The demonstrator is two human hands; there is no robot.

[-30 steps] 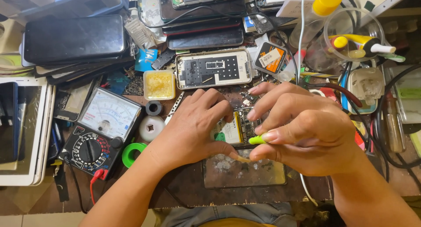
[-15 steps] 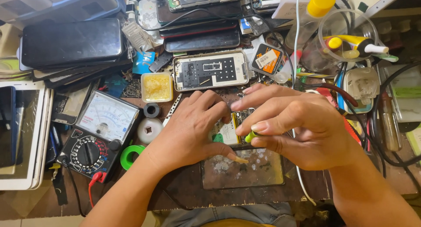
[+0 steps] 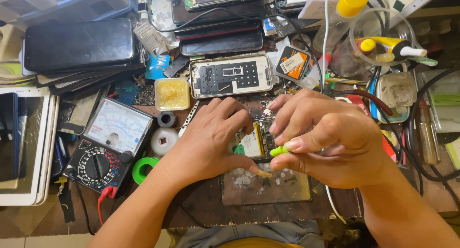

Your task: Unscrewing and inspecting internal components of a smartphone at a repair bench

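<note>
1. Right hand (image 3: 335,138) pinches a small yellow-green tool (image 3: 279,151) between thumb and forefinger, its tip pointing left.
2. Left hand (image 3: 211,140) presses curled fingers on the opened phone (image 3: 254,141), directly beneath, between both hands.
3. An analog multimeter (image 3: 108,142) sits well left.

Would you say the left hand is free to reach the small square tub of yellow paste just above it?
Probably yes: the left hand holds nothing, and nothing lies between it and the yellow paste tub.
</note>
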